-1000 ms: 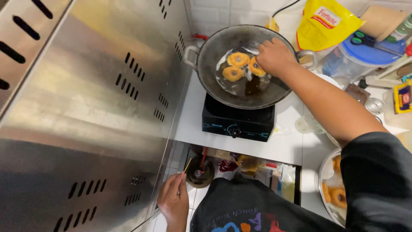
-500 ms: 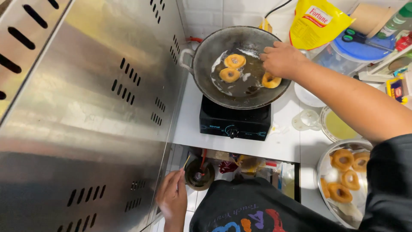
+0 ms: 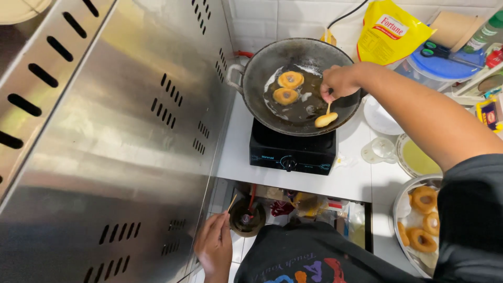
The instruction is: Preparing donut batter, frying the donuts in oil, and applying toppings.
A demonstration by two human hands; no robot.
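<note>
Right hand: the right hand (image 3: 339,82) pinches a thin wooden stick (image 3: 328,108), its tip lifting a fried dough ring (image 3: 326,120) at the near rim of the dark wok (image 3: 262,68).
Left hand: the left hand (image 3: 215,246) hangs low, fingers closed on a second stick (image 3: 231,203).
Surface: white counter (image 3: 356,178), black single-burner stove (image 3: 292,152), steel panel (image 3: 105,157) alongside.
Change: half a second ago the ring lay in the oil; two rings (image 3: 288,87) remain.

Right hand (image 3: 339,82), skewered doughnut (image 3: 326,120), wok (image 3: 262,73)
</note>
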